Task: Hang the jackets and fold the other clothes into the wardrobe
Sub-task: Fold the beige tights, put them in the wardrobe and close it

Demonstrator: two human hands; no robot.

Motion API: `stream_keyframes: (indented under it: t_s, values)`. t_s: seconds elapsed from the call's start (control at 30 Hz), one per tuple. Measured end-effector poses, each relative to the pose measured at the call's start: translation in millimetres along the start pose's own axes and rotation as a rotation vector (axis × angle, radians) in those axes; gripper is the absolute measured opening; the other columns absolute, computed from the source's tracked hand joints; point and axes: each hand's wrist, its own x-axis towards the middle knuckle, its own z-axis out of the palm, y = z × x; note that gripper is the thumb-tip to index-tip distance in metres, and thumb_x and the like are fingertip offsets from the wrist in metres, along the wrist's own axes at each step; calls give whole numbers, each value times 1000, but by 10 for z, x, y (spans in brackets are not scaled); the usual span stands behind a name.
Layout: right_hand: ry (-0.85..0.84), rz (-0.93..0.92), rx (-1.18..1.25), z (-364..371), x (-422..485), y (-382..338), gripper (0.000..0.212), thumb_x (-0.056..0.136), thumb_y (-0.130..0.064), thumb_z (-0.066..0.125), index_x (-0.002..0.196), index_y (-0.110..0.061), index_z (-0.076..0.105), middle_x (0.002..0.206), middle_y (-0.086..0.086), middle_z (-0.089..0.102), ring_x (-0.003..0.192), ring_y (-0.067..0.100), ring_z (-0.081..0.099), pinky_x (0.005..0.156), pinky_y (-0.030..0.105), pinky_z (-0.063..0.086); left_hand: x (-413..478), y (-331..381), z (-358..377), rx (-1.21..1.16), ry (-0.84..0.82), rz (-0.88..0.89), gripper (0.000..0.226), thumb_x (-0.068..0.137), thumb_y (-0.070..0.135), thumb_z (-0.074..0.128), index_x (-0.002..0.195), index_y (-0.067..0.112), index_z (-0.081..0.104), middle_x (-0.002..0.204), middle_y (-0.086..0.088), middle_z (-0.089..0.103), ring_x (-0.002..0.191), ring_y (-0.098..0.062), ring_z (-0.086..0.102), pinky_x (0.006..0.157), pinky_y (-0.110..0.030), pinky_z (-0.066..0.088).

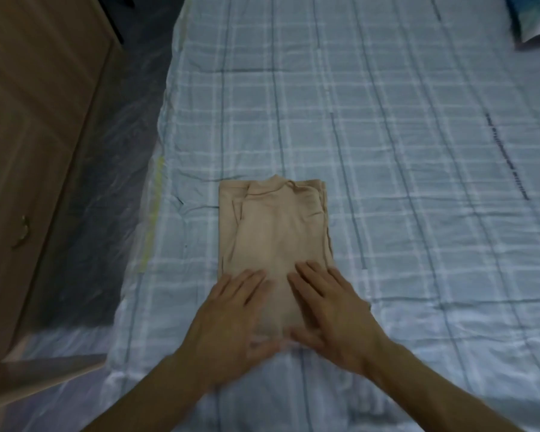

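You are in the folding step. The beige top [278,232] lies on the bed [418,151], near its left edge, already narrowed into a long strip with the sleeves turned in. Its long axis runs straight away from you, with the collar [281,182] at the far end and the hem at the near end under your hands. Your left hand [228,313] and right hand [331,307] rest side by side on that near end, fingers straight and spread, palms down, pressing the cloth rather than gripping it. The near edge is blurred, so the thumbs may be tucked under the hem, but I cannot tell. By my reading, the next move is to take the hem with both hands and bring it up towards the collar, keeping the side edges aligned. After that the bundle goes to the wardrobe [28,151] on your left.
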Motion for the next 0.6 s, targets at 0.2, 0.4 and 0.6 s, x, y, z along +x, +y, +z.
stream_keyframes:
  t_s: [0.2, 0.4, 0.6]
  values:
    - [62, 73, -41, 95, -192, -82, 79, 59, -13, 80, 135, -10, 59, 137, 12, 58, 128, 31, 55, 105, 48, 45, -77, 15, 6, 98, 89, 82, 68, 49, 29, 89, 113, 12, 71, 110, -7, 70, 99, -27, 67, 91, -39, 54]
    - [2, 127, 34, -215, -235, -241, 30, 78, -23, 62, 108, -22, 65, 96, -2, 64, 85, 23, 62, 68, 38, 52, -194, 45, -209, -79, 188, 79, 31, 62, 15, 81, 92, 13, 72, 79, -3, 66, 68, -23, 61, 64, -30, 52]
    - [-193, 39, 160, -474, -538, -412, 24, 74, -35, 53, 96, -28, 58, 81, -9, 63, 73, 14, 59, 65, 28, 42, -524, 48, -408, -359, -54, 62, 15, 76, 40, 55, 82, 27, 58, 71, 10, 61, 62, -7, 56, 57, -28, 42]
